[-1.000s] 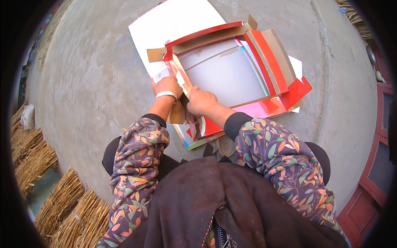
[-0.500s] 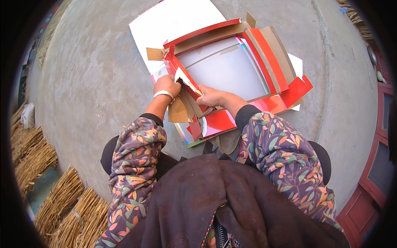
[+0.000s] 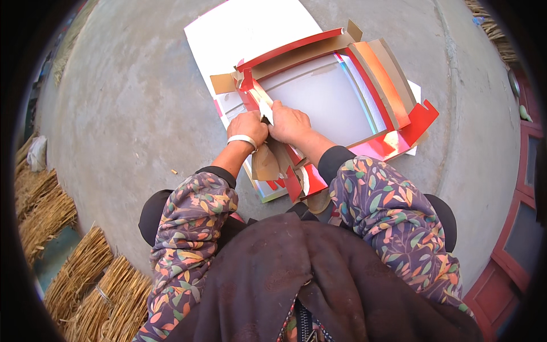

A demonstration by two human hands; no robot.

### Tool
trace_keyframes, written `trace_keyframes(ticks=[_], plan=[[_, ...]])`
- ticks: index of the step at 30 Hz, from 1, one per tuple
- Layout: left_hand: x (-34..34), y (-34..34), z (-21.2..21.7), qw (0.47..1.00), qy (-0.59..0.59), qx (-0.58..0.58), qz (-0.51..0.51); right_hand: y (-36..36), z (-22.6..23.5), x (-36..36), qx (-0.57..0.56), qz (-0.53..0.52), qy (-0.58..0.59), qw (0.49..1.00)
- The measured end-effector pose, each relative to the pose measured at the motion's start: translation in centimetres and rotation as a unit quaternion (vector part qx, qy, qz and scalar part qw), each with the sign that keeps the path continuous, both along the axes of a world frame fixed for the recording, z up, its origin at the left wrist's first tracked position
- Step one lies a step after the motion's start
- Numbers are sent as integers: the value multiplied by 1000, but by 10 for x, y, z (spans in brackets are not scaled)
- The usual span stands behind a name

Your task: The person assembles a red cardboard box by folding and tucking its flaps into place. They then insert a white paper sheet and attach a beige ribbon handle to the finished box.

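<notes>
An opened cardboard box [image 3: 420, 122], glossy red outside and brown inside, lies on the concrete with its walls folded outward around a pale grey bottom panel [image 3: 313, 97]. My left hand [image 3: 248, 126], a white band at its wrist, is closed on the torn left wall. Close beside it, my right hand [image 3: 289, 122] grips the same wall, its thumb lying along the edge. White torn paper shows between the two hands. Below the left hand hangs a creased brown flap [image 3: 265, 165]. The fingertips of both hands are hidden.
Under the box's far left side lies a large white sheet [image 3: 250, 28]. Straw bundles [image 3: 80, 268] and a whitish plastic bag [image 3: 37, 153] are at the left. Red framed panels [image 3: 509, 251] stand along the right. A small stub [image 3: 174, 171] lies on the concrete floor [image 3: 125, 114].
My hands have come closer together, the left shifting right and the right moving farther from me. The box and white sheet sit slightly more to the right in view.
</notes>
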State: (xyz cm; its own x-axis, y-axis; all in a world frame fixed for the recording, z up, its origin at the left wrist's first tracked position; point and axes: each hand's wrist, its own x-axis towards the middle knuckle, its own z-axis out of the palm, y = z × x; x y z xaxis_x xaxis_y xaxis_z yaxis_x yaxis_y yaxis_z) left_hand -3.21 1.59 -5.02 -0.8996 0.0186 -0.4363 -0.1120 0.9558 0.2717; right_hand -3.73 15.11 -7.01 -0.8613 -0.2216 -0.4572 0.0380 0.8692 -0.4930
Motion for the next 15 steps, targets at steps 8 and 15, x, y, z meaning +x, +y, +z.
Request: trace_keyframes(ticks=[8, 15], plan=[[2, 9, 6, 999, -16, 32, 28, 21, -2, -4, 21, -21, -19, 999], [9, -2, -9, 995, -40, 68, 58, 32, -11, -11, 16, -9, -56, 998]])
